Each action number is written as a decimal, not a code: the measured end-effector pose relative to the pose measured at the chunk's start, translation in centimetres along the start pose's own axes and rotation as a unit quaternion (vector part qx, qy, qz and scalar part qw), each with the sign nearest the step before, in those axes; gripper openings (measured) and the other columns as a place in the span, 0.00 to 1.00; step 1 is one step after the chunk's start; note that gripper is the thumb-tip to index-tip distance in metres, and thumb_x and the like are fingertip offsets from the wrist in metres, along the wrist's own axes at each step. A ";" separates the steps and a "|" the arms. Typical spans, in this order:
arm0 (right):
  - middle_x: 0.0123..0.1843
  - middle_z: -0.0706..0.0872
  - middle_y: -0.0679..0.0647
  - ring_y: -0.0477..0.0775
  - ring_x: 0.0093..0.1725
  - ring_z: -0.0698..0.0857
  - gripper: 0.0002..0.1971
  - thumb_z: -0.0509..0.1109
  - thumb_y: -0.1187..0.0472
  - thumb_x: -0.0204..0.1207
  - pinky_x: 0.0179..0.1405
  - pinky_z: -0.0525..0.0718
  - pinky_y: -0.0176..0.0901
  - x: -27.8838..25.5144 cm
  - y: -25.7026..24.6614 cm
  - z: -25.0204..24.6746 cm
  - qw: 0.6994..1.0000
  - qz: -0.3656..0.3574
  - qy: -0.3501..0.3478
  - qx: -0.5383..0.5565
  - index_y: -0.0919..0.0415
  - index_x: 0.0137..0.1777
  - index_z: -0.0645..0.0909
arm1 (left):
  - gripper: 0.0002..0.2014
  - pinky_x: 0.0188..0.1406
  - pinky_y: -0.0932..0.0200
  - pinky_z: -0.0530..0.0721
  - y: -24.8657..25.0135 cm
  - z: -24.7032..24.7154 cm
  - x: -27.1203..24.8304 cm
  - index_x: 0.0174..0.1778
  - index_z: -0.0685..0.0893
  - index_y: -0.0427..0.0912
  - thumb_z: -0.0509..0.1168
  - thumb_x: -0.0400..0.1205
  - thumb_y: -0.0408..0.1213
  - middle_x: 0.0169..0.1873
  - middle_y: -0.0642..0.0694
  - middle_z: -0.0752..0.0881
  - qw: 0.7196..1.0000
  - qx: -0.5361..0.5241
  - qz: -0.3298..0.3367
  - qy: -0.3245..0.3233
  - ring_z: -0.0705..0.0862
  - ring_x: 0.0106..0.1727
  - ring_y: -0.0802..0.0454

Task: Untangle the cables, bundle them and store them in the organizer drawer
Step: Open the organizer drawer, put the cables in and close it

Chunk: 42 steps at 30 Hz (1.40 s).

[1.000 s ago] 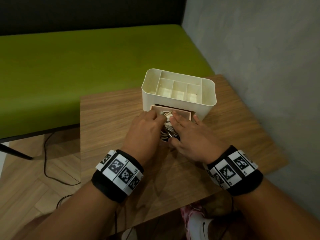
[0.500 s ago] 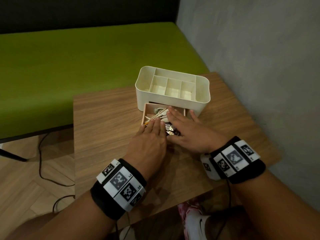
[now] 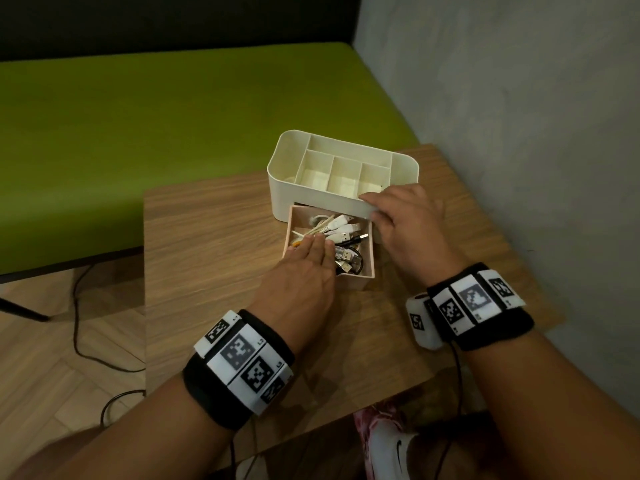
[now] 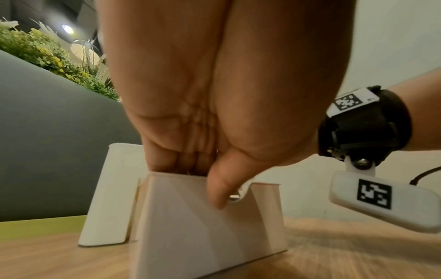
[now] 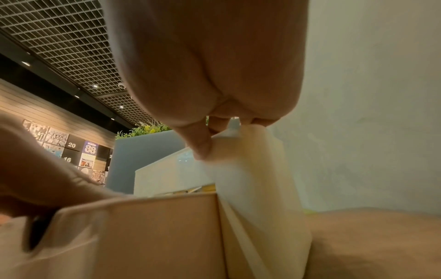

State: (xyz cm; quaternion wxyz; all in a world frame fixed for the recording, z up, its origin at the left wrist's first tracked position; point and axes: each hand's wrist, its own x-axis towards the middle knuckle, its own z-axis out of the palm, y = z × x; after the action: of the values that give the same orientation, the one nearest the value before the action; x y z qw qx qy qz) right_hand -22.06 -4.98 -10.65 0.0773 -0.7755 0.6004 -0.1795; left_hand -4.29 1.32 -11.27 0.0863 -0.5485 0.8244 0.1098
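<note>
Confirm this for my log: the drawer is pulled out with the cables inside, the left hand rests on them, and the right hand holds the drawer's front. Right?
Not quite. The right hand grips the white organizer's near right corner, not the drawer; the head view shows it. The rest holds: the drawer is out, cables inside, left hand on them.

The counter (image 3: 214, 244) is wood-grain, matt, with fine brown streaks; the organizer (image 3: 311, 199) looks like smooth cream plastic with a soft sheen on its wall; its drawer (image 3: 367, 271) is a paler pinkish plastic, matt and even; the cables (image 3: 341, 230) inside have white and black plastic sheaths and shiny metal plugs; the bench seat (image 3: 173, 133) behind is green cloth, flat and dull; the wall (image 3: 519, 116) is rough grey plaster; both wristbands (image 3: 239, 372) are black cloth carrying printed white plastic tags.
</note>
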 end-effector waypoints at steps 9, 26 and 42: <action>0.56 0.89 0.42 0.53 0.58 0.81 0.13 0.66 0.62 0.83 0.52 0.57 0.47 -0.7 0.3 0.2 1.000 -0.027 -0.013 0.009 0.47 0.60 0.87 | 0.27 0.84 0.52 0.51 -1.4 0.3 1.7 0.87 0.49 0.39 0.47 0.90 0.32 0.86 0.41 0.56 0.997 -0.041 0.033 0.056 0.52 0.87 0.46; 0.67 0.79 0.45 0.52 0.59 0.80 0.53 0.69 0.26 0.64 0.58 0.63 0.54 -2.1 -0.7 0.8 0.982 -0.070 -0.058 -0.165 0.36 0.85 0.45 | 0.36 0.63 0.43 0.78 -0.9 1.3 1.1 0.82 0.64 0.31 0.30 0.82 0.43 0.73 0.35 0.77 0.994 0.042 0.017 0.101 0.74 0.69 0.35; 0.56 0.82 0.40 0.50 0.56 0.81 0.40 0.69 0.28 0.66 0.49 0.56 0.49 -1.5 -1.2 0.4 0.986 -0.045 -0.065 -0.146 0.33 0.78 0.63 | 0.20 0.57 0.36 0.79 -3.7 -1.1 1.3 0.69 0.84 0.45 0.64 0.82 0.45 0.71 0.33 0.79 0.935 -0.072 0.025 0.348 0.77 0.63 0.31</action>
State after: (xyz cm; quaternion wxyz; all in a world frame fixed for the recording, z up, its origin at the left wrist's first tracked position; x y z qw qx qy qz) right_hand -21.17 -3.24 -10.86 -0.0065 -0.8146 0.5785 -0.0423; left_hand -1.37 -1.53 -10.88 -0.2483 -0.5364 0.8062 -0.0262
